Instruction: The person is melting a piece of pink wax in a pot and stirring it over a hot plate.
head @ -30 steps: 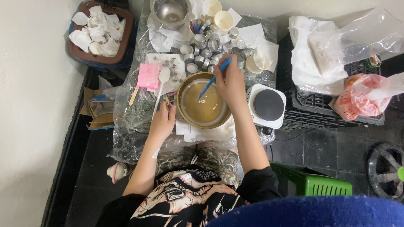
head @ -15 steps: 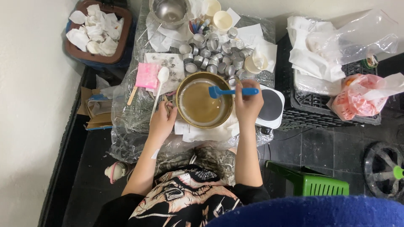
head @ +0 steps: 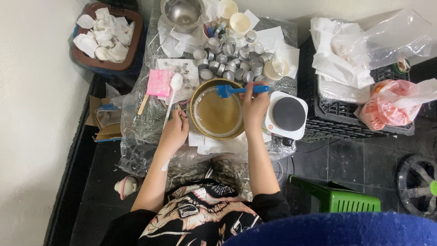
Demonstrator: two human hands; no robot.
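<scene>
Scraping at far rim of gold bowl (head: 216,114) centred on plastic-covered table (head: 136,132), beside hotplate (head: 287,114). Left hand (head: 174,132) is steadying bowl's left edge, fingers curled against rim. Right hand (head: 255,105) is gripping blue spatula (head: 241,90); advisable: blade flat against wall, strokes slow.

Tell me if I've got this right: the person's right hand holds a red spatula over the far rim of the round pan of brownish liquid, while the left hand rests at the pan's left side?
Nearly right, but the colour is wrong. In the head view, the spatula in the right hand is blue, not red. The rest holds: it lies over the far rim of the round pan of brownish liquid, and the left hand rests at the pan's left side.
</scene>
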